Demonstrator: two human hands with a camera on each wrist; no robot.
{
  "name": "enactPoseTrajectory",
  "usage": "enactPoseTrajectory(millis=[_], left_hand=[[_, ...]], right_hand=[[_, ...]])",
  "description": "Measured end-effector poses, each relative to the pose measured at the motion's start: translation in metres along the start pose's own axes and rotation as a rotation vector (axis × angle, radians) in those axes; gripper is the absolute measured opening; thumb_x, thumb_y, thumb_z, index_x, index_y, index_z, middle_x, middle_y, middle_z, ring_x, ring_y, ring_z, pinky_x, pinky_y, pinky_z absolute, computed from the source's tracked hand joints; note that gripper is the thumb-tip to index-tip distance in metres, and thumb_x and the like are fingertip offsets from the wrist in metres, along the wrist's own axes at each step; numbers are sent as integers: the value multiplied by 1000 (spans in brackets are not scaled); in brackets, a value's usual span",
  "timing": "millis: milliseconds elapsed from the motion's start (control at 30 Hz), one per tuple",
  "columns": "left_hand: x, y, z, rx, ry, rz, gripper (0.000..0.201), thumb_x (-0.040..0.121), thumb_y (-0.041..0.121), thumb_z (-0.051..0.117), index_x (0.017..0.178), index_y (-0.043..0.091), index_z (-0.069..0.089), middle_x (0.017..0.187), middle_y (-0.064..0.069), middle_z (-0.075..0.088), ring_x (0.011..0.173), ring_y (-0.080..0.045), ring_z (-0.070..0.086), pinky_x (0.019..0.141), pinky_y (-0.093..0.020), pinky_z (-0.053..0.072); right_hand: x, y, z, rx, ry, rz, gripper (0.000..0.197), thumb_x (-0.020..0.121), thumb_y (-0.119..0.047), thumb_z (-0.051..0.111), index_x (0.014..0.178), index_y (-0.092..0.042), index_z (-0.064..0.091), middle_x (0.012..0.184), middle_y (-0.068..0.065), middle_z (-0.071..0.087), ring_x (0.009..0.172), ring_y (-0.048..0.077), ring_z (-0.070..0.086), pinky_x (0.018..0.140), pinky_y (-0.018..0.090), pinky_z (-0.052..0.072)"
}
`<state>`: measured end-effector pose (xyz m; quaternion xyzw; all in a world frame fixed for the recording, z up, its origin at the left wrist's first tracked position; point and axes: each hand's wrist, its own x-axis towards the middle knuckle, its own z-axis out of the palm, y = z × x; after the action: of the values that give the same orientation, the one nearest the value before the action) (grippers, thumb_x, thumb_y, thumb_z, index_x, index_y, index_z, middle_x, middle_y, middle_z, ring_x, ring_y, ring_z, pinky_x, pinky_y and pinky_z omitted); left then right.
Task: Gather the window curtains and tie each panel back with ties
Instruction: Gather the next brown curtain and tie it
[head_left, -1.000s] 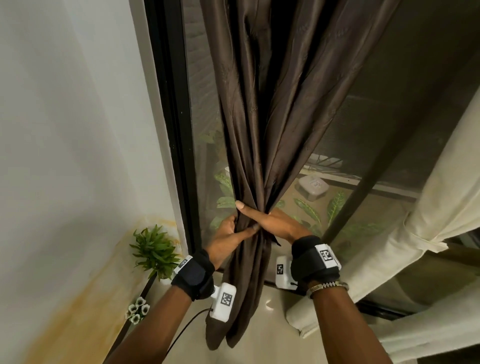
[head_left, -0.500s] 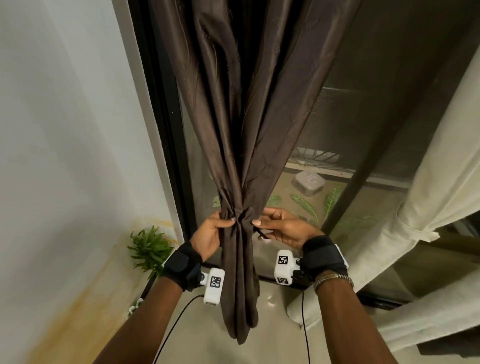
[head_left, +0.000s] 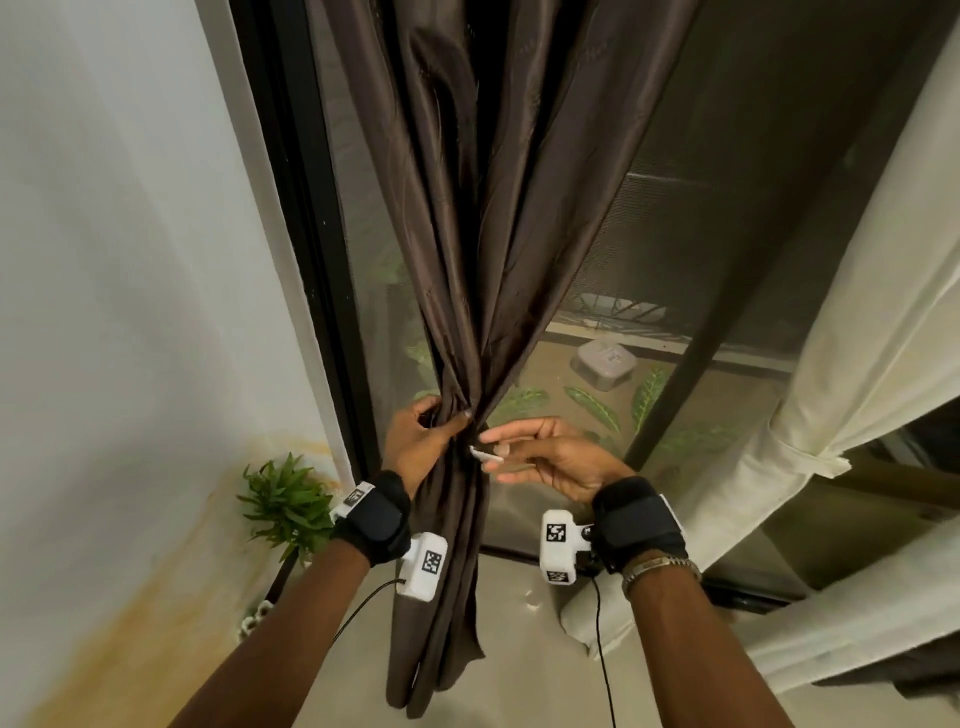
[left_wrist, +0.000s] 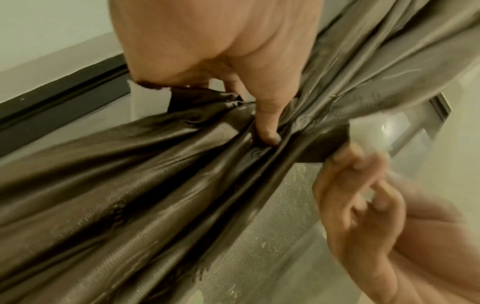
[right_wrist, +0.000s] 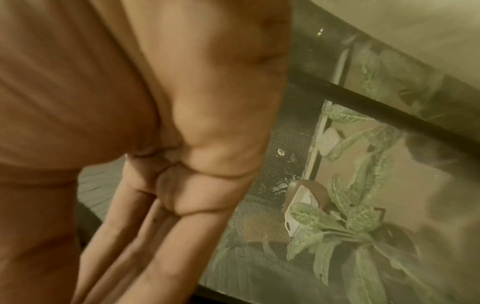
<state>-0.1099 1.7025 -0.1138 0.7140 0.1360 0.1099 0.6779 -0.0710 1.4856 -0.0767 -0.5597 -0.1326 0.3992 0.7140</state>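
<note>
The brown curtain (head_left: 493, 234) hangs gathered into a narrow waist in front of the window. My left hand (head_left: 447, 415) grips that waist from the left, its thumb pressed across the folds (left_wrist: 267, 131). A dark brown tie (left_wrist: 319, 144) runs round the bunch, and another dark strip of it shows behind under my left palm. My right hand (head_left: 493, 452) is just right of the waist and pinches the tie's end, where a small pale tab (head_left: 485, 455) shows. The right wrist view shows only my right hand's fingers (right_wrist: 155, 246), blurred, with the tie hidden.
A cream curtain (head_left: 857, 338) at the right is held back by its own cream tie (head_left: 800, 452). A small potted plant (head_left: 285, 499) stands by the white wall at the left. The black window frame (head_left: 306, 260) lies behind, with leafy plants outside the glass.
My right hand has come off the gathered waist and moved a little to the right, now pinching the tie's end. The left hand keeps its grip on the bunch.
</note>
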Motion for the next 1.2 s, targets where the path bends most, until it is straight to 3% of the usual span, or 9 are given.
enactPoseTrajectory(millis=[67,167,333,500,600,733,833,933,1200], left_hand=[[1,3,2,133,47,35,16,86,22,85,101,20,80,101,7,80,93,-11,73,91,-32,54],[-1,7,5,342,93,29,39,88,5,78,126,11,73,115,5,71,108,-14,66,88,-21,43],[-7,-1,-6,248,-25,67,46,81,20,83,111,44,57,112,3,74,108,-22,72,92,-36,57],[-18,-7,-25,340,-147,136,35,92,0,71,102,33,65,102,21,72,96,-15,72,87,-25,51],[-25,0,-35,445,-246,105,35,93,0,63,105,32,74,89,-2,79,81,-15,73,82,-30,55],[-28,4,-41,357,-389,116,46,95,-16,55,132,9,66,116,-12,74,108,-14,72,102,-22,56],[-23,5,-40,491,-299,208,55,90,-18,54,136,10,65,121,-4,73,114,-6,69,104,-14,51],[5,0,-46,482,-11,214,35,90,-14,60,115,8,71,99,2,71,88,4,68,85,-19,55],[91,33,-18,301,-107,-124,40,112,-1,33,150,-9,43,152,-26,51,147,-42,45,113,-38,39]], right_hand=[[6,2,10,-66,-14,-39,34,89,8,73,120,-5,80,105,15,82,98,23,82,85,33,67],[22,3,24,-222,64,-111,38,89,1,81,125,-10,79,114,12,82,99,14,77,85,25,61],[45,8,41,-209,365,-269,29,89,-8,85,118,-7,82,96,0,85,81,1,75,70,14,51],[53,16,39,-134,442,-285,25,100,-20,76,122,-10,79,109,3,85,99,4,78,79,19,59],[58,18,40,-133,434,-288,23,105,-20,68,122,-6,74,116,9,83,108,6,77,85,25,63],[63,20,41,-101,415,-271,20,110,-19,59,122,-5,66,123,10,80,118,10,73,87,33,65],[65,17,40,-72,382,-240,13,111,-21,57,118,-12,63,130,8,77,125,13,71,94,41,62],[65,11,41,-75,380,-232,12,111,-20,57,119,-12,62,134,11,75,130,18,69,101,44,58],[64,0,29,-141,398,-173,25,106,-20,63,120,0,65,126,3,79,126,19,71,80,30,58]])
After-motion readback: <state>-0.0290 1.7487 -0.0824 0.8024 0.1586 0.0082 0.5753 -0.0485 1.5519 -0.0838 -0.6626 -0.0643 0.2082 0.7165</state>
